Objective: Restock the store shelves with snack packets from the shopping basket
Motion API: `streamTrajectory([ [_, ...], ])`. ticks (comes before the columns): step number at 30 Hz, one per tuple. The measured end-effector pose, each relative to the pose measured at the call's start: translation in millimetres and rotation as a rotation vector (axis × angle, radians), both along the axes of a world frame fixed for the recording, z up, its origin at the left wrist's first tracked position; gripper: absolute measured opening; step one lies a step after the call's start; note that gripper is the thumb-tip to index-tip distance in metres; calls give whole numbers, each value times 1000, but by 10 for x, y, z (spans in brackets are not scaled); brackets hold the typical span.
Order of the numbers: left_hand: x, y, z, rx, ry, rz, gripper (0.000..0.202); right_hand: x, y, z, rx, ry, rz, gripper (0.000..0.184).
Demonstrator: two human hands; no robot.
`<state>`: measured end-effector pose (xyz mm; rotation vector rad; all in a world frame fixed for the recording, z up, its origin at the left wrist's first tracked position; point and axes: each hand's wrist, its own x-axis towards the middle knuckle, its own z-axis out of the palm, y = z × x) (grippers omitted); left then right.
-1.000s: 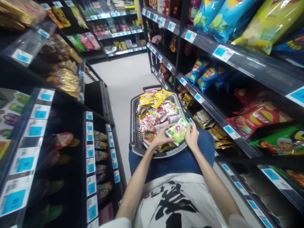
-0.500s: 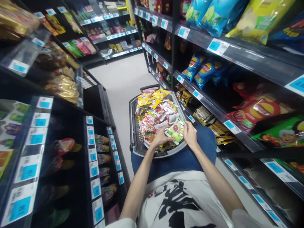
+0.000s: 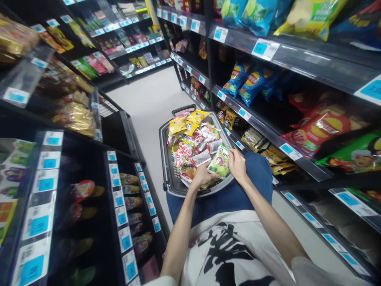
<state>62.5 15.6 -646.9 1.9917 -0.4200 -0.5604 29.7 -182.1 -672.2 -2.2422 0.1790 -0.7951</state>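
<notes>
A green and white gummy candy bag (image 3: pixel 219 162) is held between both hands above the near end of a grey shopping basket (image 3: pixel 162 159). My left hand (image 3: pixel 203 176) grips its lower left side, thumb across the front. My right hand (image 3: pixel 237 163) pinches its right edge. In the basket, which rests against my knees, lie several red and white snack packets (image 3: pixel 186 153) in a heap. Several yellow packets (image 3: pixel 190 123) lie on top at the far end. The basket's black handle (image 3: pixel 183 108) is folded to the far rim.
Shelving with price tags runs along both sides of the aisle. On the right shelves are blue chip bags (image 3: pixel 251 85) and a red chip bag (image 3: pixel 324 127). Gold packages (image 3: pixel 79 119) sit on the left. Pale floor (image 3: pixel 145 95) stretches ahead to a back shelf (image 3: pixel 143 67).
The candy bag has tilted a little and shows its front more upright between my hands. My view has shifted slightly. Both hands keep their hold.
</notes>
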Motion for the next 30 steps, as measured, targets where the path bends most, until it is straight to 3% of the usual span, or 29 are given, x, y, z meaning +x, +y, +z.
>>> streamTrajectory([
  [4,-179,-18,63,51,14,107,53,-2,4,-6,22,27,-10,36],
  [12,-299,-18,-243,19,-19,249,31,-31,-11,14,85,48,-5,31],
  [16,-326,3,-244,11,-155,331,19,-41,-34,15,96,40,29,27],
  [20,-358,26,-141,-19,-346,424,9,-49,-45,59,132,-4,111,16],
  [23,-411,24,-84,-85,-615,449,20,-69,-53,118,193,-120,248,6],
  [25,-457,8,-61,-158,-946,391,29,-88,-56,153,217,-203,259,7],
  [27,-504,-11,-46,-195,-1244,290,35,-107,-53,175,237,-224,185,12],
  [30,-559,-24,-41,-142,-1415,152,40,-125,-41,184,280,-186,104,11],
])
